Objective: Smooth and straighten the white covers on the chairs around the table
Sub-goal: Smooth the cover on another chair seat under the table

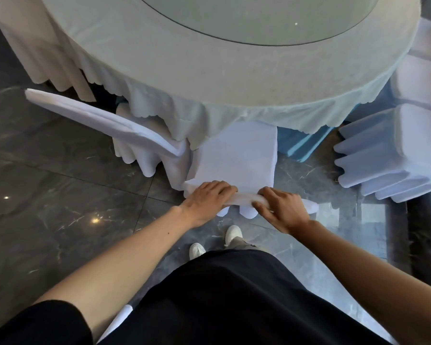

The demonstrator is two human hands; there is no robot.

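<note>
A chair in a white cover (237, 155) stands right in front of me, its seat pushed partly under the round table. My left hand (207, 199) lies over the top edge of its backrest, fingers curled around the cloth. My right hand (281, 210) grips the same top edge further right, pinching a bunched fold of the cover between thumb and fingers. The cover's scalloped hem shows just below my hands. A second white-covered chair (102, 123) stands to the left, its backrest angled toward me.
The round table (209, 70) has a pale cloth and a glass turntable. Another white-covered chair (393, 155) stands at the right, with more behind it. A blue cloth (301, 145) hangs under the table. The floor is dark marble tile (60, 195).
</note>
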